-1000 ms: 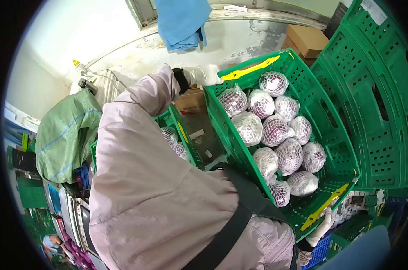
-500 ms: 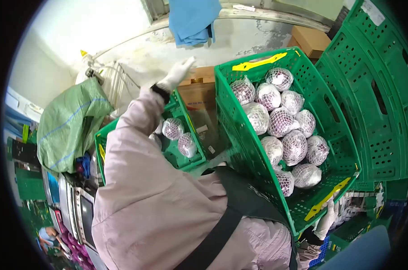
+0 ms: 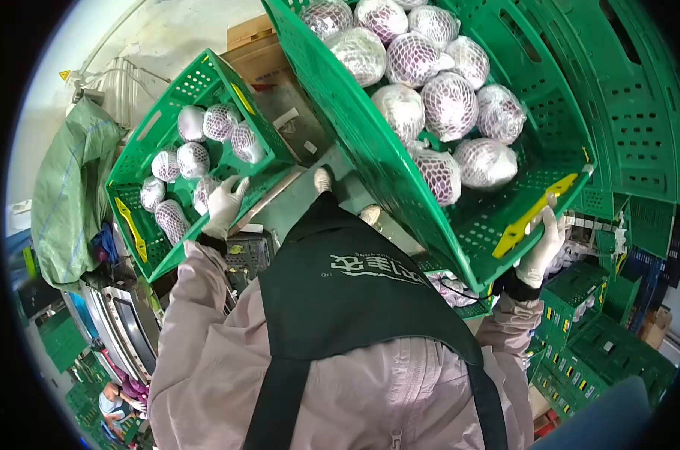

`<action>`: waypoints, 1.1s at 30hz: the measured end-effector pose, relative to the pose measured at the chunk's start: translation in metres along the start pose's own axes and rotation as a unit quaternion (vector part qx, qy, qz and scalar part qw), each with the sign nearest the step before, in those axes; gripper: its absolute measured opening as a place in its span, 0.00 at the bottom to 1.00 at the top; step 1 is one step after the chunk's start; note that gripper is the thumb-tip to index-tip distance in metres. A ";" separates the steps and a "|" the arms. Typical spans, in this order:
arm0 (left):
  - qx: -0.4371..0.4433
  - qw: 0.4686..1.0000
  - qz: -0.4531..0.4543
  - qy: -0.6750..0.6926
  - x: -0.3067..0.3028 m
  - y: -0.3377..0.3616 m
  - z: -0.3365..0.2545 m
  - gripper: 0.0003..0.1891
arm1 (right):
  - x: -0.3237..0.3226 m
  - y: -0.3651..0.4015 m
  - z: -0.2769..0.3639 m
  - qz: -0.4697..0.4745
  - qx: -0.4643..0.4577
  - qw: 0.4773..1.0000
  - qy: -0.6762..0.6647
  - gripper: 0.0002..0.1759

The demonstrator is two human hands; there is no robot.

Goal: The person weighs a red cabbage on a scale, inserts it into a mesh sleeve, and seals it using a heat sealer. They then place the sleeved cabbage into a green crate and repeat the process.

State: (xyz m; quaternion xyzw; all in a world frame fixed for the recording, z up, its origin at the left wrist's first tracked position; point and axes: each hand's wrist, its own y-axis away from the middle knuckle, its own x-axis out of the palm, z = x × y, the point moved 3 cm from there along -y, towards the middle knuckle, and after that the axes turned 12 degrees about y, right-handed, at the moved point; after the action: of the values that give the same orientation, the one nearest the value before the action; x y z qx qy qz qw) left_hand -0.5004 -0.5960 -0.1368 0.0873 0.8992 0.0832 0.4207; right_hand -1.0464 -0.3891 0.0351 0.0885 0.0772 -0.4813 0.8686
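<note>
My right hand (image 3: 544, 244), in a white glove, is wrapped round the near right end of a large green crate (image 3: 385, 146), at its yellow handle (image 3: 535, 215). Several wrapped, netted purple-and-white round items (image 3: 449, 106) lie inside that crate. On the left, my gloved left hand (image 3: 224, 207) is at the near edge of a smaller green crate (image 3: 160, 127), fingers apart, beside a wrapped item (image 3: 205, 193). More wrapped items (image 3: 193, 160) are spread in the smaller crate. Whether the left palm touches the rim is unclear.
Tall green crates (image 3: 640, 112) stand at the right. A green sack (image 3: 70, 187) hangs at the left, near a metal machine (image 3: 122, 322). Cardboard boxes (image 3: 261, 56) are behind. Another person (image 3: 115, 405) is at the lower left. Stacked crates (image 3: 572, 322) stand lower right.
My left hand has come down from beyond the smaller crate to its near edge. The view has shifted, showing more of the smaller crate and my apron. My right hand still holds the large crate.
</note>
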 end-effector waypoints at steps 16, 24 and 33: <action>0.067 0.948 -0.280 0.135 -0.084 0.110 0.095 0.16 | 0.052 0.064 -0.210 0.108 0.147 0.953 0.240 0.16; -0.143 0.861 -0.486 0.037 -0.156 0.166 0.265 0.30 | 0.139 0.084 -0.207 0.259 0.158 0.944 0.126 0.23; -0.155 0.865 -0.477 0.010 -0.159 0.161 0.263 0.26 | 0.418 0.228 -0.048 0.501 -0.269 0.812 0.133 0.21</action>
State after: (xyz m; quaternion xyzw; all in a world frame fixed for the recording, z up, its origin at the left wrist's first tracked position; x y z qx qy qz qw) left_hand -0.1829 -0.4560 -0.1494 -0.4191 0.8110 0.0115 0.4080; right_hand -0.6360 -0.6033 -0.0846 -0.0595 0.2633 0.0769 0.9598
